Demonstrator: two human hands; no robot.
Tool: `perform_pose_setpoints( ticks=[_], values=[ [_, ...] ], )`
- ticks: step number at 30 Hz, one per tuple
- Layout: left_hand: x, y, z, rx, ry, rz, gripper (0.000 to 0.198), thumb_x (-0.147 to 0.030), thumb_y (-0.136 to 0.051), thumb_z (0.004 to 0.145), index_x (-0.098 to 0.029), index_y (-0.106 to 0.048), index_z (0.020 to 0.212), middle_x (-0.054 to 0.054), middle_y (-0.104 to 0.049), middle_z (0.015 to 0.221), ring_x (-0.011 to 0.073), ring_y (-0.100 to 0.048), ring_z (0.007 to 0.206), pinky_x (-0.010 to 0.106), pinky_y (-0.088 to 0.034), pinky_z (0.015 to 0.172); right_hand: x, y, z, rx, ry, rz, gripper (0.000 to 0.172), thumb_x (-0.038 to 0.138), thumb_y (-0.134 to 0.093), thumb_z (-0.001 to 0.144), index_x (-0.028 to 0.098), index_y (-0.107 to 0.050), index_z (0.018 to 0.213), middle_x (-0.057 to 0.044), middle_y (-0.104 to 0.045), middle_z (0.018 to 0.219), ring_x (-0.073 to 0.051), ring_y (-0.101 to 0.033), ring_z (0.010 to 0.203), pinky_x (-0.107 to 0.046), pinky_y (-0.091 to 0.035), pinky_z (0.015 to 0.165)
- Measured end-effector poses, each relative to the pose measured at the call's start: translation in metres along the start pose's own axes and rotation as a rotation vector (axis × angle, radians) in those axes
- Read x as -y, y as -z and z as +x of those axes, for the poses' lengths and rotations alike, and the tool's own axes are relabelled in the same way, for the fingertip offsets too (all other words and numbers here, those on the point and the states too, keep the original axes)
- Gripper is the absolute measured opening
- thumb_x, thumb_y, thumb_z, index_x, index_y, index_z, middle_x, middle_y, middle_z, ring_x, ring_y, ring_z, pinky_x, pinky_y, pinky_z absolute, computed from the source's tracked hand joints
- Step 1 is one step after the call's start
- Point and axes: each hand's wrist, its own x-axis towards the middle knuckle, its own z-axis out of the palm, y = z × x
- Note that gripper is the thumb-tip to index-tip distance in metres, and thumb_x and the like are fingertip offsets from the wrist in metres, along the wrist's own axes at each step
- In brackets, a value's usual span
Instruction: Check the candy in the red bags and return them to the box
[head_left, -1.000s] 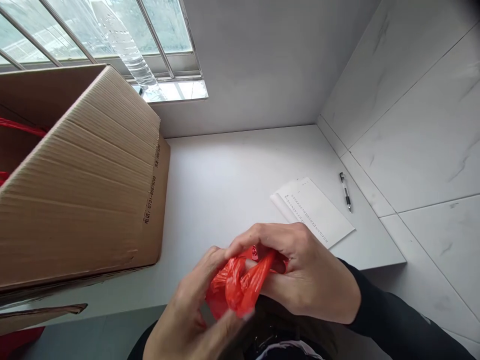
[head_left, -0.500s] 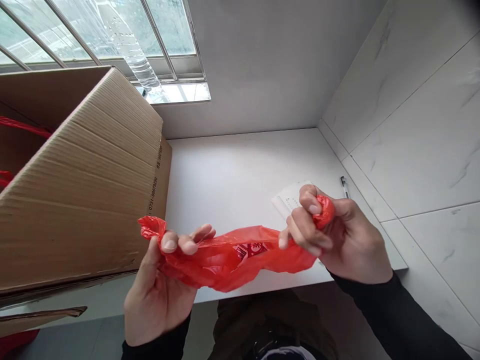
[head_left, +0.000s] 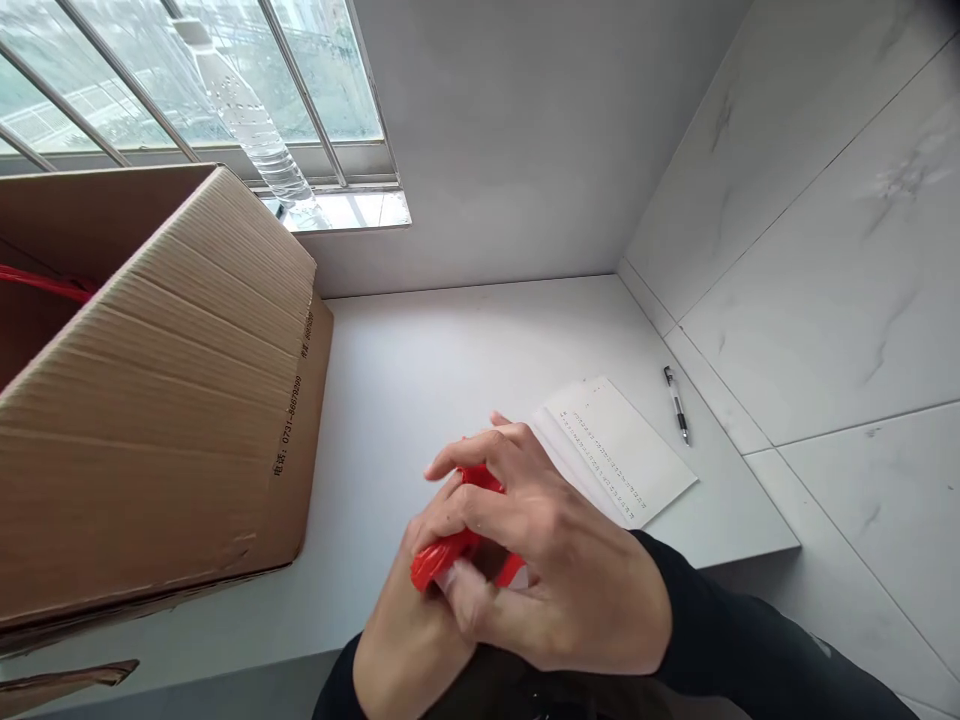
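A red plastic bag [head_left: 442, 560] is bunched up between my two hands, above the front edge of the white counter. My right hand [head_left: 555, 545] lies over the top of it, fingers curled round the red plastic. Underneath and to the left, my left hand [head_left: 416, 625] is closed on the same bag, its fingers largely covered by the right hand. Only small patches of the bag show between the fingers, and its contents are hidden.
A large open cardboard box [head_left: 172, 400] stands on the left, with red plastic inside. Right of my hands, a printed paper sheet [head_left: 615, 450] and a pen [head_left: 676, 405] rest on the white counter [head_left: 450, 350]. A clear bottle [head_left: 251, 125] stands on the windowsill.
Both hands have come together; the bag, stretched out between them before, is now crumpled. My right hand has moved left over the left one, uncovering the paper sheet and pen.
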Motion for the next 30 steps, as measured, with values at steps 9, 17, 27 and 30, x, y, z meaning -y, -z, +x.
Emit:
perform_pose_setpoints(
  ticks=[9, 17, 27, 30],
  values=[
    [0.002, 0.007, 0.004, 0.001, 0.4, -0.431, 0.04, -0.05, -0.059, 0.089, -0.019, -0.054, 0.064, 0.0, -0.049, 0.057, 0.012, -0.046, 0.055, 0.024, -0.045, 0.056, -0.029, 0.024, -0.003, -0.044, -0.189, 0.109, 0.011, 0.028, -0.061, 0.095, 0.025, -0.068, 0.103, 0.0, -0.07, 0.093, -0.016, -0.059, 0.091, -0.039, -0.044, 0.099],
    [0.009, 0.02, 0.014, 0.112, 0.257, -0.367, 0.017, -0.03, -0.074, 0.081, -0.02, -0.061, 0.079, 0.0, -0.059, 0.075, 0.0111, -0.053, 0.067, 0.021, -0.046, 0.063, -0.027, 0.016, -0.007, 0.006, -0.197, 0.174, 0.019, 0.034, -0.061, 0.095, 0.024, -0.068, 0.109, 0.0, -0.07, 0.101, -0.015, -0.06, 0.095, -0.03, -0.048, 0.086],
    [0.056, 0.025, 0.011, -0.172, -0.515, 0.488, 0.046, 0.004, -0.048, 0.074, -0.027, -0.065, 0.103, 0.003, -0.067, 0.097, 0.0171, -0.065, 0.086, 0.022, -0.051, 0.067, -0.066, 0.0, -0.003, 0.187, -0.402, 0.364, 0.032, 0.03, -0.043, 0.101, 0.021, -0.059, 0.127, 0.003, -0.059, 0.07, -0.013, -0.057, 0.065, -0.026, -0.048, 0.064],
    [0.066, 0.026, 0.013, -0.272, -0.585, 0.575, 0.049, 0.0, -0.045, 0.084, -0.03, -0.068, 0.116, 0.006, -0.067, 0.111, 0.0196, -0.066, 0.101, 0.026, -0.054, 0.078, -0.072, -0.003, -0.004, 0.258, -0.377, 0.388, 0.03, 0.03, -0.05, 0.097, 0.021, -0.063, 0.123, 0.004, -0.057, 0.068, -0.012, -0.053, 0.061, -0.025, -0.045, 0.058]
  ],
)
